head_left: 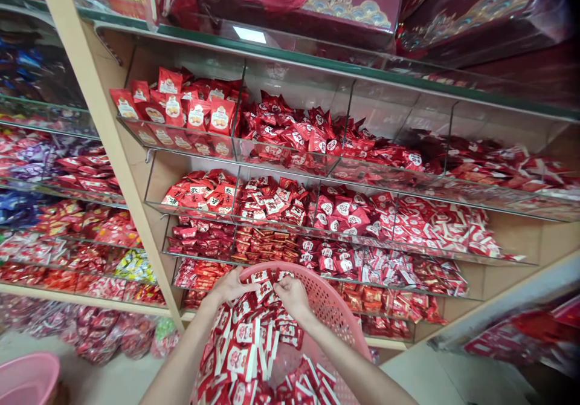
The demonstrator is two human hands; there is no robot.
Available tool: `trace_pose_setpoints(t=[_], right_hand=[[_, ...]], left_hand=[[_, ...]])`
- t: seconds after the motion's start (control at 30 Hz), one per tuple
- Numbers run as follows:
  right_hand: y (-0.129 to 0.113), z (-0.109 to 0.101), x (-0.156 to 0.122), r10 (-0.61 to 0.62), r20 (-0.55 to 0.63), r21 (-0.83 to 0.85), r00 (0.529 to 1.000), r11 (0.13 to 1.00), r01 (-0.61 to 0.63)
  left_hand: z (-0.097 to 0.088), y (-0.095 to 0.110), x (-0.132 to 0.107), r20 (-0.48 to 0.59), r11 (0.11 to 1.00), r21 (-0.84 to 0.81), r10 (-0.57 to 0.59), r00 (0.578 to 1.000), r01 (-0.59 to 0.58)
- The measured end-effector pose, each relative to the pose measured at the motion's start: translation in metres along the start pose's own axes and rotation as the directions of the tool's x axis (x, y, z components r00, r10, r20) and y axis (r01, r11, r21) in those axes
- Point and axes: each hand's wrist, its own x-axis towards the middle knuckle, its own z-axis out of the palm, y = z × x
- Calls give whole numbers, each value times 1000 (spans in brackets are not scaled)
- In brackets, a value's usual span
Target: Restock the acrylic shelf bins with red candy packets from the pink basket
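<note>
A pink perforated plastic basket [338, 308] in front of me holds many small red-and-white candy packets [240, 359]. Near its far rim, my left hand [229, 287] curves around a few packets, thumb laid across them and its other fingertips partly hidden. Facing it, my right hand [293, 297] pinches a red-and-white packet between thumb and fingers. Between both hands lies another packet [264, 290]. A patch of the basket's pink inside shows among the packets nearer to me.
Beyond the basket rises a wooden rack with glass-fronted shelves [290, 166] full of red packets. Purple gift boxes [299, 12] stand on the top shelf. Bagged sweets [97, 332] lie on the floor at left, near another pink basin [27, 378].
</note>
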Motion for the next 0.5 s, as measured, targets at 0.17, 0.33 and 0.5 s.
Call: trace_pose_setpoints(t=[0.17,0.33,0.5], right_hand=[[-3,-11,-11,17,-22,-143,1000,990,-20],[-14,-22,-20,-50,-38,-277,998,960,38],[-29,-20,-32,-278,72,-324,958,902,286]], left_hand=[[-2,3,-3,-2,1000,-9,9,1000,-9],[1,-1,2,4,999,-52,13,1000,-12],[5,-6,6,-6,999,-36,30,1000,-30]])
